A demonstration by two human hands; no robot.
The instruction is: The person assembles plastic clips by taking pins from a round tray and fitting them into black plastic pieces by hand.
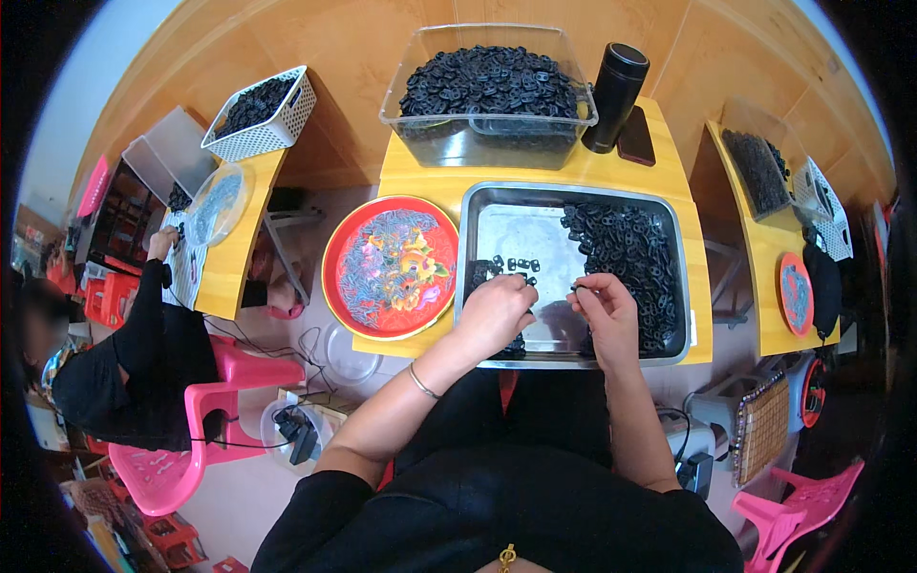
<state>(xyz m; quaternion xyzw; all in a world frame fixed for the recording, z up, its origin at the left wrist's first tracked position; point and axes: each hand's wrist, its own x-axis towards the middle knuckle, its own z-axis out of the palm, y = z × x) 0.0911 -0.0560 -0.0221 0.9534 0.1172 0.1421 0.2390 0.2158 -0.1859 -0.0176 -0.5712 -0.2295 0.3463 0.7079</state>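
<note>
Your left hand (494,313) is curled nearly closed over the near-left part of the shallow rectangular stainless-steel tray (478,205), fingertips pinched on small black plastic ring-shaped parts (521,265); whether it grips one or only touches them cannot be told. Your right hand (604,307) is closed in a pinch on one small black part at its fingertips, just beside the left hand. The bulk heap of black parts (630,253) fills the right half of the tray; a few loose pieces lie on the bare metal in the middle. A round red patterned plate (392,267) sits touching the tray's left side, a clear plastic bin of the same black parts (489,91) stands behind it, and a black cylindrical flask (615,95) stands at the bin's right. Risk noted: the pinched piece is tiny and your hands work near the tray's front rim, so a slipped grip could drop it into your lap or onto the floor. The heap also lies just beside your right hand, so a sweep of it could scatter pieces into the sorted ones.
</note>
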